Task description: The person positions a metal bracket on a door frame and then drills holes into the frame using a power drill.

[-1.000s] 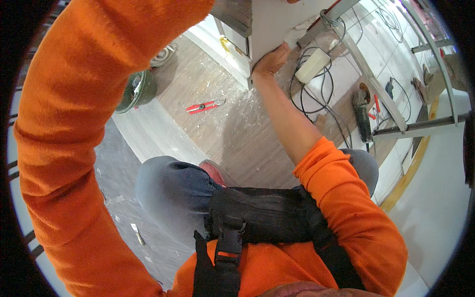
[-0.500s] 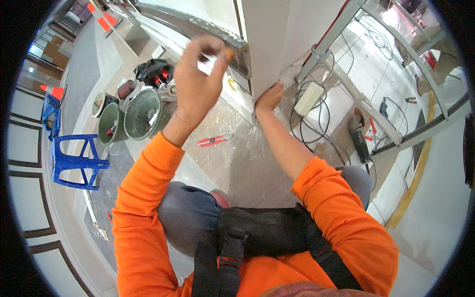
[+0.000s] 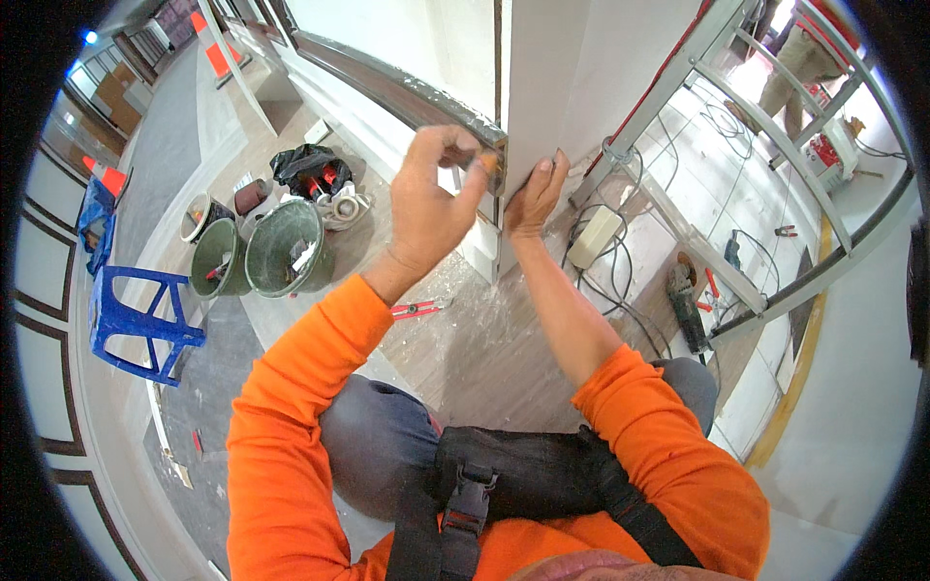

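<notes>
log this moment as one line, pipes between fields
left hand: pinching small orange thing, blurred | right hand: open against white panel | floor: red tool, green buckets, blue stool

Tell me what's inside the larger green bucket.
The bucket holds a whitish item, too small to identify. Whatever lies beneath it is covered.

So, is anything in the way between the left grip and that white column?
Nothing visible, except the small orange thing the left grip pinches, too blurred to name. The right grip seems to rest alongside, on the white column, not between them.
</notes>
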### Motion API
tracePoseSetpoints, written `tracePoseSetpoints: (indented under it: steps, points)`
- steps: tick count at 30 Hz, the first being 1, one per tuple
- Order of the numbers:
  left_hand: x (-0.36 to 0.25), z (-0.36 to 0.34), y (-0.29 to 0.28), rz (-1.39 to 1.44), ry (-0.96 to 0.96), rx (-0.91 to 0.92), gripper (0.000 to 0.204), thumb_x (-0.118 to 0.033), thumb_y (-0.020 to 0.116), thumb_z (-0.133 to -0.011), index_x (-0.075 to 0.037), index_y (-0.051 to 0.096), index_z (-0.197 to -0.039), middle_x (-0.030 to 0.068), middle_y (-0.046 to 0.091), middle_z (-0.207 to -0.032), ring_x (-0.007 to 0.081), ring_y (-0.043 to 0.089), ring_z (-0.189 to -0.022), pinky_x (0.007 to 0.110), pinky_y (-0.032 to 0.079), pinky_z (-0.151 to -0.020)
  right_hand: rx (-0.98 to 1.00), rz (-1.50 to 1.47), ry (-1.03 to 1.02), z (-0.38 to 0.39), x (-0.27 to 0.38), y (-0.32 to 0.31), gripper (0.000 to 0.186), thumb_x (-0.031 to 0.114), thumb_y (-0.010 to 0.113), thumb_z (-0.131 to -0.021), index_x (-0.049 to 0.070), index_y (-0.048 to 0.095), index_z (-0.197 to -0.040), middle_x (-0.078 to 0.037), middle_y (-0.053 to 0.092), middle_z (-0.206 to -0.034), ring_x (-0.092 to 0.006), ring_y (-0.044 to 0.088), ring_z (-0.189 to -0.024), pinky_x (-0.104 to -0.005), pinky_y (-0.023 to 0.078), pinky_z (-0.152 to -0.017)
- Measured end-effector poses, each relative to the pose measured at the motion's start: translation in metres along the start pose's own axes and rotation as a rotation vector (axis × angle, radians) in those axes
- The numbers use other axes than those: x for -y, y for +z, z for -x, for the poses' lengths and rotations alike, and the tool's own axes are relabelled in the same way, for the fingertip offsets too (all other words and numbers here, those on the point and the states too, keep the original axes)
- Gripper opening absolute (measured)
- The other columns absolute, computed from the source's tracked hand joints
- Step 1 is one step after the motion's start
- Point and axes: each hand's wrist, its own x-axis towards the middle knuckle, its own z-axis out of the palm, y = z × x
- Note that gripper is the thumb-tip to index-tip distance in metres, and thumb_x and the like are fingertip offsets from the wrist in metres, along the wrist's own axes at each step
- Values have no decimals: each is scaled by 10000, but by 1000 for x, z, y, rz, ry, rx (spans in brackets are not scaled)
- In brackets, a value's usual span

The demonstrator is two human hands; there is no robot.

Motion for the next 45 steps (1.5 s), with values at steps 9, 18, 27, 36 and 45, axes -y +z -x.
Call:
tracePoseSetpoints:
  steps: [9, 18, 27, 36, 45]
  points:
    - [-14, -32, -20, -332, 379, 89, 240, -4, 690, -811, -89, 723, -1034, 92, 674, -1005, 291, 647, -949, 380, 531, -810, 38, 5, 20, 2, -1, -2, 482, 390, 391, -1062, -9, 503, -1308, -230, 620, -1102, -348, 619, -976, -423, 476, -866]
    - [-18, -32, -18, -484, 533, 116, 289, -58, 691, -782, -61, 702, -1071, 92, 676, -1091, 316, 642, -1059, 410, 524, -895, 35, 25, -24, 3, -10, 1, 541, 463, 363, -1070, 0, 491, -1321, -229, 614, -1103, -364, 612, -1002, -441, 465, -892]
    - [-55, -66, -13, -527, 840, 56, 135, -113, 734, -739, -73, 700, -863, 87, 704, -910, 274, 643, -973, 392, 503, -902, 89, 163, -11, 4, -11, -2, 495, 424, 335, -1070, 19, 478, -1317, -277, 566, -1192, -471, 556, -1091, -503, 433, -937]
    - [-56, -104, 82, -1254, 1078, 633, 246, -321, 627, -920, -142, 763, -821, 27, 740, -879, 214, 651, -947, 399, 392, -1036, 120, 341, -171, -16, -36, -23, 336, 320, 483, -1042, 78, 585, -1252, -128, 658, -1147, -301, 658, -913, -418, 529, -780]
    - [-45, -105, 83, -1283, 1108, 738, 331, -424, 625, -932, -173, 767, -770, 2, 738, -795, 195, 669, -863, 380, 410, -985, 777, 804, 237, 110, -126, -176, 791, 431, 704, -893, -48, 357, -1418, -292, 427, -1421, -462, 413, -1337, -474, 367, -1104]
